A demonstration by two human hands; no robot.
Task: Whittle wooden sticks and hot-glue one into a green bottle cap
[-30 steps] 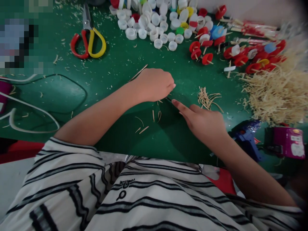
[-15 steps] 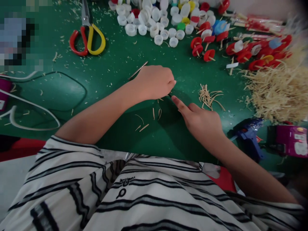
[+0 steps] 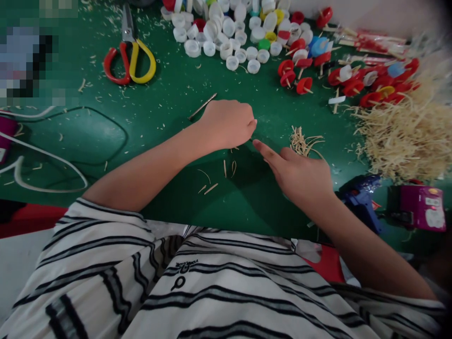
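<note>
My left hand [image 3: 229, 121] is closed in a fist over the green table, its back to the camera. What it grips is hidden. From its far side a thin brownish stick [image 3: 202, 107] pokes out; whether it is held or lies on the table I cannot tell. My right hand [image 3: 303, 176] is closed with the index finger stretched toward the left fist. A thin dark piece [image 3: 251, 139] shows at that fingertip, but its kind is not clear. Several pale wood slivers [image 3: 211, 188] lie below the hands, and a small pile of shavings [image 3: 300, 141] lies beyond the right hand.
Red and yellow-handled scissors [image 3: 130, 56] lie at the far left. Many bottle caps [image 3: 231, 42] spread along the back, with red caps on sticks [image 3: 353, 87] farther right. A heap of shavings [image 3: 399, 136], a blue glue gun [image 3: 362, 202] and a purple box [image 3: 422, 207] are on the right.
My right hand has shifted slightly to the right, away from the left fist, and less of the dark piece shows. My left hand has barely moved.
</note>
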